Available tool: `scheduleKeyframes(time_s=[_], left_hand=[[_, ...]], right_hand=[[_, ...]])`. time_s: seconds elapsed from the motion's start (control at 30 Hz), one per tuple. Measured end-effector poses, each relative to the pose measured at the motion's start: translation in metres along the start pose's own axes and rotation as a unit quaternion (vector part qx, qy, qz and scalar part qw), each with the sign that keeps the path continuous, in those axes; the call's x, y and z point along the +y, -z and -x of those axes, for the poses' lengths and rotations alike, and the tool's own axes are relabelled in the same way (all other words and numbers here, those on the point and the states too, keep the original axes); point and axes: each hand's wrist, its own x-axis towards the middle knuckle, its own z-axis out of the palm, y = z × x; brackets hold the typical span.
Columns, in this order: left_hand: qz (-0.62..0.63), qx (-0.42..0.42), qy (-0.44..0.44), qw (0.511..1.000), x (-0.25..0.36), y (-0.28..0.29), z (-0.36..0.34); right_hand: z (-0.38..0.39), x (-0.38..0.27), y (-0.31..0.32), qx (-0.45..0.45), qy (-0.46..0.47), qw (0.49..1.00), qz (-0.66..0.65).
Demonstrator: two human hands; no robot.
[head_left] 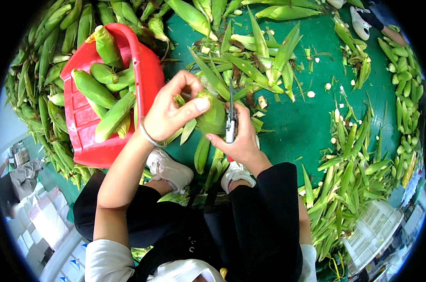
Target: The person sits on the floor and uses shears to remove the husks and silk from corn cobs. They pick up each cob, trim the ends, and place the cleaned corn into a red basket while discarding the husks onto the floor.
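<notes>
My left hand (pixel 182 104) is closed round a green ear of corn (pixel 212 116) in its husk, thumb pressed on the upper end. The ear is slightly blurred. Close against its right side, my right hand (pixel 243 136) grips a cutting tool (pixel 231 126) with a narrow dark blade pointing away from me, a silvery body and a bit of red at the lower end. Whether the blade touches the ear, I cannot tell. Left of my hands stands a red plastic basket (pixel 149 66) holding several husked-in ears (pixel 94 88).
A large heap of unpeeled corn (pixel 46 51) rises behind and left of the basket. Loose husks (pixel 269 61) and cut ends litter the green floor (pixel 288 136). To the right lie a husk pile (pixel 344 188), a white crate (pixel 375 230) and a row of ears (pixel 406 89).
</notes>
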Motion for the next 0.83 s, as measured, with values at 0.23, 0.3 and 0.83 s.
scheduleKeyframes(time_s=[0.23, 0.3, 0.83], left_hand=[[-0.069, -0.110, 0.126, 0.984, 0.037, -0.010, 0.001], [0.085, -0.067, 0.150, 0.983, 0.032, -0.022, 0.009], [-0.163, 0.077, 0.162, 0.970, 0.064, -0.009, 0.051]], right_hand=[[0.013, 0.001, 0.010, -0.019, 0.032, 0.998, -0.058], [0.016, 0.000, 0.007, -0.041, -0.010, 0.979, -0.202], [-0.017, -0.037, -0.014, -0.012, 0.058, 0.980, -0.191]])
